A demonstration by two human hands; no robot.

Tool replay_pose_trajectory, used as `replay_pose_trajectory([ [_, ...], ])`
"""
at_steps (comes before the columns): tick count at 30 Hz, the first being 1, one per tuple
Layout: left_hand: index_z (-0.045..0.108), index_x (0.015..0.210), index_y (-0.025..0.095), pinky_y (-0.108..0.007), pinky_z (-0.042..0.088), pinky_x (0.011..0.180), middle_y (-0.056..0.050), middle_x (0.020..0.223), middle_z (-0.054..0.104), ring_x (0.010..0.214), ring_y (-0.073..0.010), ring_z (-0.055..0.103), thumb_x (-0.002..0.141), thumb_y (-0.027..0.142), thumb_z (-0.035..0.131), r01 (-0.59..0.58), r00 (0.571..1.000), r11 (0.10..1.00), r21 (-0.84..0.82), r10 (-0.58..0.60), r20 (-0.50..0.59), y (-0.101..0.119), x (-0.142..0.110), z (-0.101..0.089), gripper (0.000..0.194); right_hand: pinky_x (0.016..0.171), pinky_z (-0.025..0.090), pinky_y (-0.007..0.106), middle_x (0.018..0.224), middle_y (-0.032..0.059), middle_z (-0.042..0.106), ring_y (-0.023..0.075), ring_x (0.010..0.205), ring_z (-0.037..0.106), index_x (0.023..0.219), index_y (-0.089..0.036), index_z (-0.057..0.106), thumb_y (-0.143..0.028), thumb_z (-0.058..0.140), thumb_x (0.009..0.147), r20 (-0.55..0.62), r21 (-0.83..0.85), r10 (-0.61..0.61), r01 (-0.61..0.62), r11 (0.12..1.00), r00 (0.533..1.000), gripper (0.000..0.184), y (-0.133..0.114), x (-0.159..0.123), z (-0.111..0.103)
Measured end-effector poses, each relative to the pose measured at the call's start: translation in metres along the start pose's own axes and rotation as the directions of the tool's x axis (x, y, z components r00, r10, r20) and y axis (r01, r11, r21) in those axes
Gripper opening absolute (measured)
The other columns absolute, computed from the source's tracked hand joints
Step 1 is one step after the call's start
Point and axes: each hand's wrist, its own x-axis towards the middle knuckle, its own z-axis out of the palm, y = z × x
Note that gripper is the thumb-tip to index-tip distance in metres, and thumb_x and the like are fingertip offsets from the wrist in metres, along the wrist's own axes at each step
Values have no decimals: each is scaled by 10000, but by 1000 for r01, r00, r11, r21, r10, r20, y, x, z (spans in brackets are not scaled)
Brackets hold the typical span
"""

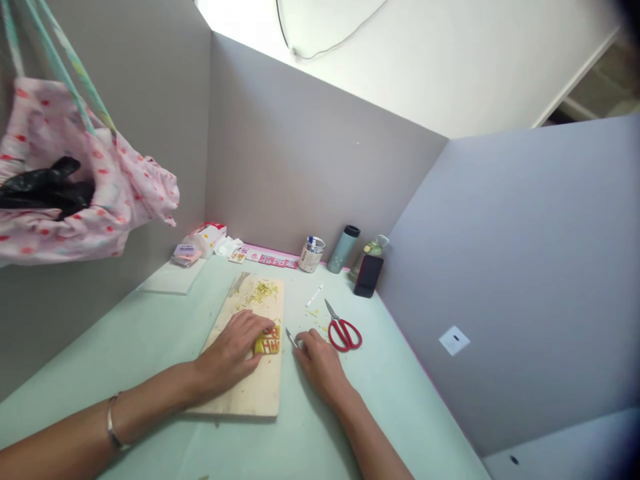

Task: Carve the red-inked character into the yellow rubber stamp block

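On the wooden board (260, 393) lies a small yellow block (271, 341) with reddish, character-like marks on its top. My left hand (235, 347) rests on the board and grips the block from the left, thumb at the near side and fingers at the far side. My right hand (320, 363) is closed round a small pointed craft knife (291, 338), just right of the board and apart from the block. Most of the knife's handle is hidden by the fingers. Yellow shavings (264, 291) are heaped at the board's far end.
Red-handled scissors (345, 335) lie right of my right hand, and a white stick (315, 295) lies beyond. A can (311, 255), a bottle (343, 249) and a phone (369, 276) stand at the back. A pink cloth bag (100, 233) hangs upper left.
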Motion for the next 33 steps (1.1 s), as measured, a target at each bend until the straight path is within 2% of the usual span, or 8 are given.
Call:
replay_pose_trajectory([
  [12,505,1260,204,-488,433,1065,-79,1180,655,1135,-268,560,784,35,513,-2,1000,1000,-14,1,-31,-3,-1,2,506,682,398,257,933,21,666,175,798,642,1022,-225,661,-187,568,943,-8,27,26,-25,999,1000,128,-2,2,2],
  [20,506,1268,197,-467,456,1046,-82,1188,651,1145,-266,561,808,61,521,21,1000,999,-24,-22,-20,-3,-1,0,480,663,374,253,924,13,657,171,787,639,998,-226,658,-188,581,939,22,17,17,-17,1000,1000,105,0,0,1],
  [33,495,1297,209,-505,429,1086,-90,1229,650,1193,-282,553,842,88,529,48,999,998,-32,-47,10,-4,-2,0,472,657,359,263,960,23,660,183,816,645,1033,-229,665,-177,565,952,78,8,43,-44,999,996,140,-1,2,-5],
])
